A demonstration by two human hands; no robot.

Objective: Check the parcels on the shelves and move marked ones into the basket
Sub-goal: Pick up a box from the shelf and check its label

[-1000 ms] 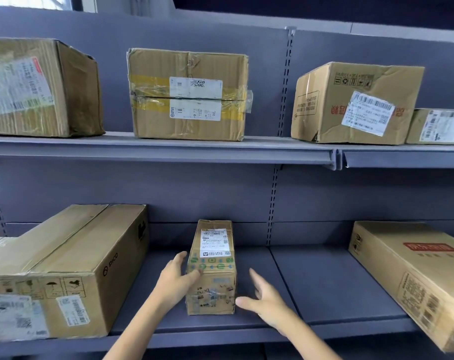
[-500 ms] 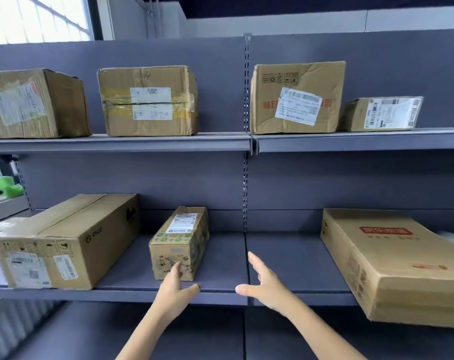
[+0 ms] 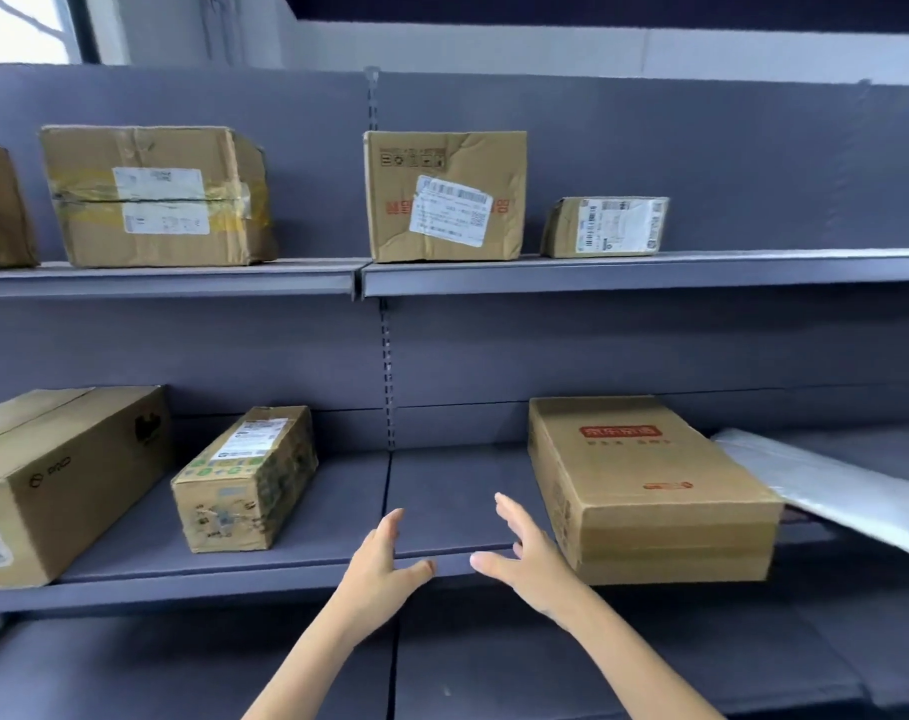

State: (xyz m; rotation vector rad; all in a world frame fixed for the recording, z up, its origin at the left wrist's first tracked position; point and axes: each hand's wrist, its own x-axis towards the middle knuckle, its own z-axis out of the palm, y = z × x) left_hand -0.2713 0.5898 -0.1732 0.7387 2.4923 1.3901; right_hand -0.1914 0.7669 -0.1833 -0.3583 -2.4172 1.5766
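Both my hands hover open in front of the middle shelf (image 3: 442, 511), holding nothing. My left hand (image 3: 382, 569) is right of a narrow carton with a white label and green print (image 3: 247, 478). My right hand (image 3: 528, 556) is just left of a flat brown carton with a red logo (image 3: 644, 485), which overhangs the shelf edge. The upper shelf (image 3: 598, 275) carries a taped box with two white labels (image 3: 156, 197), a dented box with a tilted label (image 3: 444, 197) and a small labelled box (image 3: 605, 226). No basket is in view.
A large long carton (image 3: 63, 475) lies at the left of the middle shelf. A silver-white mailer bag (image 3: 831, 485) lies right of the flat carton. Part of another box (image 3: 0, 205) shows at the upper left. A lower shelf (image 3: 494, 667) runs beneath my arms.
My left hand let go of the narrow carton, which stays on the shelf. Both hands and my view shifted right, toward the flat carton with the red logo.
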